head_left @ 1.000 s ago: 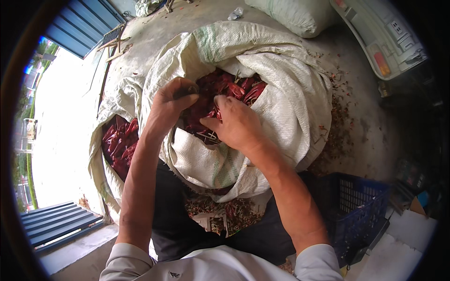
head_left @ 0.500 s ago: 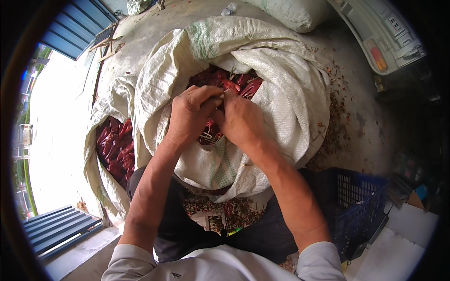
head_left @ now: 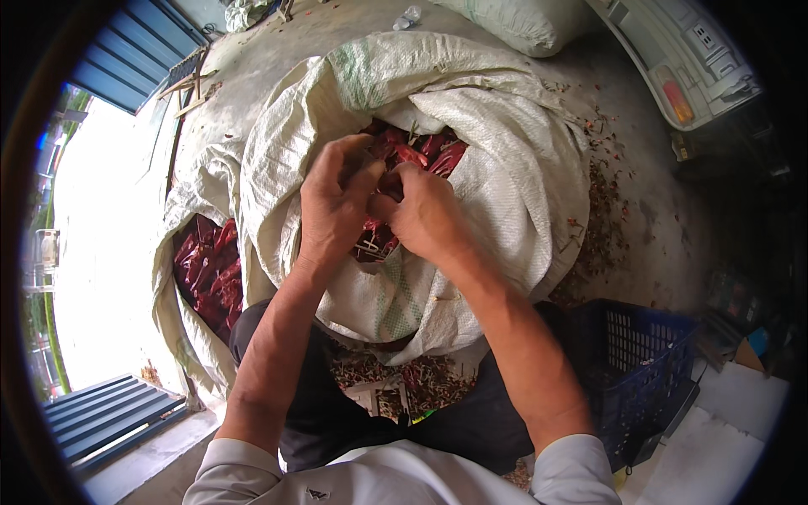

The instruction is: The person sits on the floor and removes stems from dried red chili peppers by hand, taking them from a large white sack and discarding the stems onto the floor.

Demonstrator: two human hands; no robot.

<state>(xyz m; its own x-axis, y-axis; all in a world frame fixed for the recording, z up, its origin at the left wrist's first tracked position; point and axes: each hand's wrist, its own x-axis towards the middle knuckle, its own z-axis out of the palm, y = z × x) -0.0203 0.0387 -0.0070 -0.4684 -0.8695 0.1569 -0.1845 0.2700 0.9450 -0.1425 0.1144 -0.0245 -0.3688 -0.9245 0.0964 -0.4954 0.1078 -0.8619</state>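
Note:
A large white woven sack [head_left: 513, 168] stands between my knees, its rim rolled outward. Dark red dried chillies [head_left: 438, 151] with pale stems fill its opening. Over them, my left hand [head_left: 332, 202] has its fingers curled, the thumb and forefinger slightly apart and blurred at the tips. My right hand [head_left: 425, 210] meets it, thumb and fingers pinched together. Whatever is between the fingertips is too small and hidden to make out. At the left leans a second white sack [head_left: 172, 316], holding more red dried chillies [head_left: 206, 273].
A blue plastic basket [head_left: 644, 353] stands by my right knee. Stems and scraps [head_left: 429, 383] litter the floor below the sack. A full white sack [head_left: 522, 25] lies at the back, a grey plastic panel [head_left: 673, 50] at far right. Blue slatted metal [head_left: 109, 417] is at near left.
My left hand has shifted slightly left, its thumb and forefinger spreading apart. My right hand has drawn back a little from the far chillies, still pinched.

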